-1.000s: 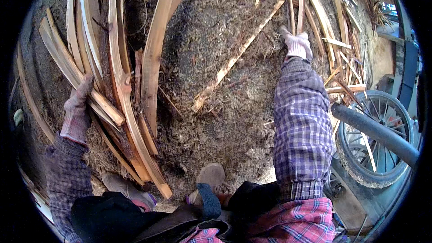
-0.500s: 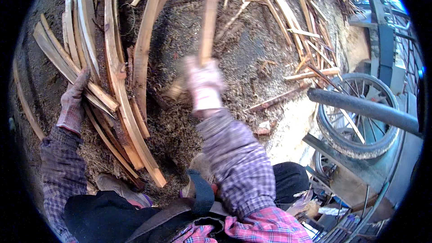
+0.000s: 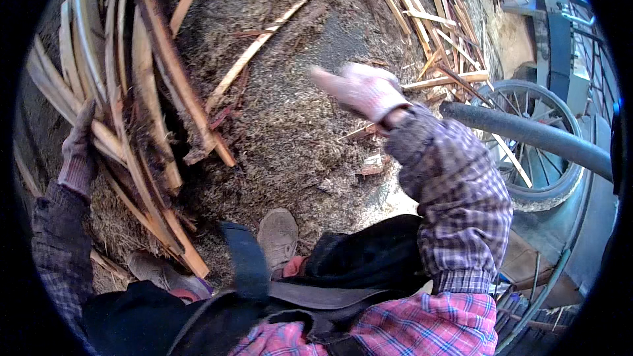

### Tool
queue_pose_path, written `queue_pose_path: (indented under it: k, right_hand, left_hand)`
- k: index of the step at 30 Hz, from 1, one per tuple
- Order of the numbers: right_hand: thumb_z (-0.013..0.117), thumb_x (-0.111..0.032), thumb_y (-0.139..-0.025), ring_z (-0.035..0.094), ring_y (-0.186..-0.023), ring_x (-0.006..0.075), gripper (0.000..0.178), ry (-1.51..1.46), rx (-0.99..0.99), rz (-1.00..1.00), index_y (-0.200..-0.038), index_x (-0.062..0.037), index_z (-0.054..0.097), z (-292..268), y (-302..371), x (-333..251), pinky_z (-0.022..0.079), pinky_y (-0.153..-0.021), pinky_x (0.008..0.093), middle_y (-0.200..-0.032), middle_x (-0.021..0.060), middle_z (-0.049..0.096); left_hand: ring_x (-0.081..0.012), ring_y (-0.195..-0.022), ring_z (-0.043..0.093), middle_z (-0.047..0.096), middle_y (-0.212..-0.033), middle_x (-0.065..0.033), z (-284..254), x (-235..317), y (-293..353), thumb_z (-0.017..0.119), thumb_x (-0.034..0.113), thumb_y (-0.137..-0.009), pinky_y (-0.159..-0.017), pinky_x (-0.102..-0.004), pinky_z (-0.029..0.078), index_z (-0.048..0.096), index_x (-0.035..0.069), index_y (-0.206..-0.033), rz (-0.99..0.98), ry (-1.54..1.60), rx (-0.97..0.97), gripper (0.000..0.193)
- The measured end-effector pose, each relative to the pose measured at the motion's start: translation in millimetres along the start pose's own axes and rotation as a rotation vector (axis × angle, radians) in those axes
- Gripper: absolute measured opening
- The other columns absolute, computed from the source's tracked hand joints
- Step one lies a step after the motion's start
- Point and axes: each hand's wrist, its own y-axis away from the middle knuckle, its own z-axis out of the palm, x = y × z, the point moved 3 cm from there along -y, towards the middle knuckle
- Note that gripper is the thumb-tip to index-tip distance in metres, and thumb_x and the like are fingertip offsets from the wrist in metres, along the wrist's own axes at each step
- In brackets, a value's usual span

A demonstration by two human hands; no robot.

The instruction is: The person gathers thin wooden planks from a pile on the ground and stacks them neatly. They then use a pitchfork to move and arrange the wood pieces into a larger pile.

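Note:
Long, rough-edged wooden strips (image 3: 142, 86) lie in a loose bundle on the left. My gloved left hand (image 3: 78, 155) is closed round a few of them at the bundle's near-left side, its thumb on top and the other fingers hidden. My right hand (image 3: 369, 89), in a pale, stained glove, is over the ground right of centre with nothing in it. Its fingers reach out to the left, a little blurred. A thin, pale strip (image 3: 273, 33) lies alone and slanting between the bundle and that hand.
More strips and split pieces (image 3: 435, 26) are heaped at the far right. Beside them are a spoked wheel (image 3: 527, 191) and a thick grey bar (image 3: 521, 133). Wood shavings and bark (image 3: 283, 132) cover the ground, and my shoe (image 3: 277, 237) stands near the bottom middle.
My right hand has let go of the wooden strip it held upright and swung to the right. The left hand keeps its hold. The view has shifted, and strips in the bundle lie differently.

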Motion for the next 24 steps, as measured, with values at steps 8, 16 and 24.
queue_pose_path:
  k: [8, 16, 24]
  right_hand:
    - [0.049, -0.072, -0.066, 0.057, -0.099, 0.0298, 0.082, -0.457, 0.401, 0.716, -0.112, -0.0041, 0.052, 125, -59, 193, 0.044, -0.084, 0.0401, -0.109, 0.0184, 0.058]
    - [0.064, -0.013, -0.079, 0.06, -0.078, 0.0219, 0.048, -1.864, 0.676, 0.643, -0.117, 0.0035, 0.039, 208, 13, 157, 0.054, -0.067, 0.0267, -0.092, 0.0193, 0.059]
    - [0.05, -0.021, -0.088, 0.044, -0.044, 0.0095, 0.021, -1.774, 1.123, 0.139, -0.094, -0.0015, 0.045, 99, -25, 221, 0.039, -0.036, 0.0214, -0.062, 0.0031, 0.05]
  left_hand:
    - [-0.0225, -0.12, 0.04, 0.04, -0.133, -0.0069, -38, -5, -22, 0.036, 0.035, -0.092, -0.102, -0.0343, 0.032, 0.04, 0.01, -0.131, -0.095, 0.105, -0.495, 0.046]
    - [-0.027, -0.122, 0.037, 0.037, -0.135, -0.0078, -63, 0, -4, 0.038, 0.033, -0.091, -0.099, -0.0392, 0.036, 0.04, 0.011, -0.131, 0.264, -0.038, -0.467, 0.045]
    - [-0.0247, -0.117, 0.043, 0.043, -0.131, -0.0066, -42, 12, 5, 0.05, 0.03, -0.088, -0.098, -0.0374, 0.038, 0.046, 0.013, -0.127, 0.268, -0.058, -0.256, 0.043]
